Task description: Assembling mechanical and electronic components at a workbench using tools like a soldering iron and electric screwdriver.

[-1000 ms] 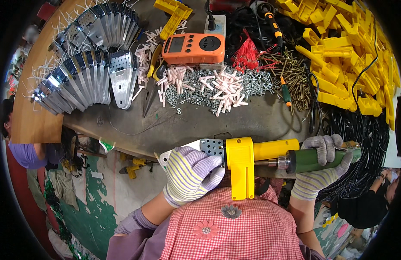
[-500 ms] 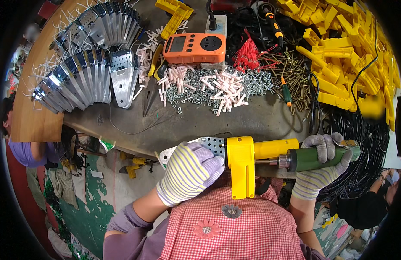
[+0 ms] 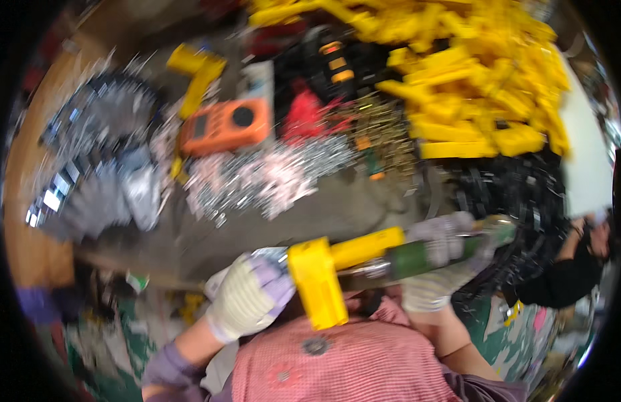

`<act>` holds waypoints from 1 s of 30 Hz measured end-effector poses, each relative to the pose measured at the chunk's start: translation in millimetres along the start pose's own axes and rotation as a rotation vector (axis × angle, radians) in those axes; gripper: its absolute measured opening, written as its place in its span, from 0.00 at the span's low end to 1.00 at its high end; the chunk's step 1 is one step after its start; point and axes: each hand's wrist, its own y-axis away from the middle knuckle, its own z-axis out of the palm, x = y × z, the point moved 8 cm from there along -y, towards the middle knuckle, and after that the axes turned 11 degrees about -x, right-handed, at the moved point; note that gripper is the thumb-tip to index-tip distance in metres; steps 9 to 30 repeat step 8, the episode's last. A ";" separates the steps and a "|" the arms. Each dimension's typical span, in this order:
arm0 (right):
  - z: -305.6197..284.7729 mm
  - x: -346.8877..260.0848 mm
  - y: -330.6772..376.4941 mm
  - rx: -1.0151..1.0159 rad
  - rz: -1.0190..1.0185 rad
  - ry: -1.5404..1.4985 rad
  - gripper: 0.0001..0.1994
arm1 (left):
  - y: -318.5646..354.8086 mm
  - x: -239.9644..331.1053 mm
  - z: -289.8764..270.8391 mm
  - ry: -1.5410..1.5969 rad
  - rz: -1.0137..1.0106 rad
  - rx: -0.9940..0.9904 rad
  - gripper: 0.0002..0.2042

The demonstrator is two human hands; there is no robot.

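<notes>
Blurred by motion, the grey bench [image 3: 337, 214] fills the upper view, with a green-patterned floor [image 3: 102, 348] below its near edge. At the bench's left end lies a fan of metal brackets [image 3: 96, 167]. Next comes an orange meter [image 3: 224, 125], with a small yellow part [image 3: 198, 67] behind it toward the far edge. Before the meter a loose heap of pale plugs and screws [image 3: 263, 177] spreads across the middle; no box or tray holds any of these, as far as the blur lets me tell. A red bundle [image 3: 307, 114] and dark cables [image 3: 330, 60] lie behind the heap. The far right corner carries a big pile of yellow pieces [image 3: 471, 74], with black cords [image 3: 511, 194] in front of it.

At the near edge, the left hand [image 3: 246, 301], in a striped glove, is curled shut around the front of a yellow tool [image 3: 324, 275], held just off the bench over a red checked shirt [image 3: 337, 362]. The right hand [image 3: 444, 268], gloved, is wrapped tight round the tool's green handle [image 3: 424, 254]. Another person's dark sleeve [image 3: 558, 281] shows at the right.
</notes>
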 end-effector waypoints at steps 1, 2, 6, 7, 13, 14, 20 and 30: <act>-19.8 -9.7 9.2 0.205 0.024 0.390 0.23 | 3.7 -1.7 -0.6 -0.002 -0.011 0.039 0.07; -25.3 -1.9 7.4 0.185 0.024 0.155 0.27 | 8.3 -4.0 0.8 0.000 -0.023 0.070 0.07; 4.4 3.7 -11.5 0.343 0.164 0.316 0.28 | 24.7 -3.8 -3.0 0.036 -0.051 0.117 0.11; 9.8 -13.0 -24.6 0.306 0.217 0.344 0.30 | 27.0 -5.8 -5.4 0.038 -0.077 0.128 0.11; 11.9 -18.0 -24.7 0.305 0.203 0.346 0.30 | 22.1 -6.4 -5.0 0.070 -0.071 0.130 0.11; 11.9 -18.0 -24.7 0.305 0.203 0.346 0.30 | 22.1 -6.4 -5.0 0.070 -0.071 0.130 0.11; 11.9 -18.0 -24.7 0.305 0.203 0.346 0.30 | 22.1 -6.4 -5.0 0.070 -0.071 0.130 0.11; 11.9 -18.0 -24.7 0.305 0.203 0.346 0.30 | 22.1 -6.4 -5.0 0.070 -0.071 0.130 0.11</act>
